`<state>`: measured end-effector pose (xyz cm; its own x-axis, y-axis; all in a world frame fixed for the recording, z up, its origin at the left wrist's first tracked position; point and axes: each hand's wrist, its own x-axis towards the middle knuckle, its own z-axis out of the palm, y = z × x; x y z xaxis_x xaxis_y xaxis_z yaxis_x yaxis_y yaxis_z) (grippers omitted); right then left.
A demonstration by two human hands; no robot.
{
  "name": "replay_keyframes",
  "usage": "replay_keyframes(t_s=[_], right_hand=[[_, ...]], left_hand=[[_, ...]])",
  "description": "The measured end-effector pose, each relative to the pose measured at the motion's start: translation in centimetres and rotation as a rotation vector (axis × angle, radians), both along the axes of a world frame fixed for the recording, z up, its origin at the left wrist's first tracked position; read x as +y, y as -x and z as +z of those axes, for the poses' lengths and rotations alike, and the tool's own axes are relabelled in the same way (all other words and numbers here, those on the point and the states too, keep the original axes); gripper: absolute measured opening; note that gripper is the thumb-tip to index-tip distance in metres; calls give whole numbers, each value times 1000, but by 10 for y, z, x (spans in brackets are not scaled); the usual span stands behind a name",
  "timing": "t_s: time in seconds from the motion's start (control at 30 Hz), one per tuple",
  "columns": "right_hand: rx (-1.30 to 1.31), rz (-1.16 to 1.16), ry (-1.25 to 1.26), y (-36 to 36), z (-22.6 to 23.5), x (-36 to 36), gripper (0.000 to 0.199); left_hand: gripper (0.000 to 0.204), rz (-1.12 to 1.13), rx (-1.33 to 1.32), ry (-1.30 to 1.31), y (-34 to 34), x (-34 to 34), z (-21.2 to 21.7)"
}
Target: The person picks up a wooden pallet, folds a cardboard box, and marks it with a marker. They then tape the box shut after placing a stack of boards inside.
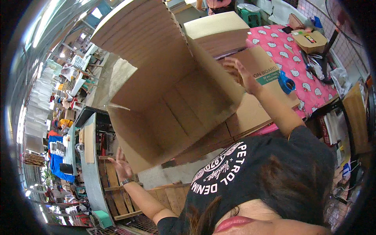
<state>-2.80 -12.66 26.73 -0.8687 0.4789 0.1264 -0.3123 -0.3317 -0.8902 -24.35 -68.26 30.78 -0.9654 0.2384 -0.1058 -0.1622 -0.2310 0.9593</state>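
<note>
A large brown cardboard box [192, 96] is tilted in front of my body, its open side facing me and long flaps standing up at the far side. The bottom panels and a seam show inside it. My left hand [123, 166] is at the box's lower left corner, fingers spread against the outside, a band on the wrist. On the opposite side my right hand [242, 75] lies against the outer wall, its fingers partly bent. The box is held between the two hands. Beneath and beside it, flattened printed cartons [254, 111] lie on the table.
A pink patterned cloth [282, 47] covers the table at the right. On it are a blue tape roll [287, 83] and a small open carton [309, 41]. Wooden pallet slats [166, 196] lie low at the left, beside a grey bench [94, 172]. Other people work far left.
</note>
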Motion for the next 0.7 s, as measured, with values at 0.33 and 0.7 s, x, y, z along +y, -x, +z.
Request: replay_keyframes(t_s=[0.33, 0.7], right_hand=[[-625, 376, -935, 91, 19, 63, 69], [-58, 41, -646, 114, -54, 151, 58]], left_hand=[[35, -547, 806, 1715, -97, 303, 3], [31, 136, 1273, 1440, -238, 263, -91]])
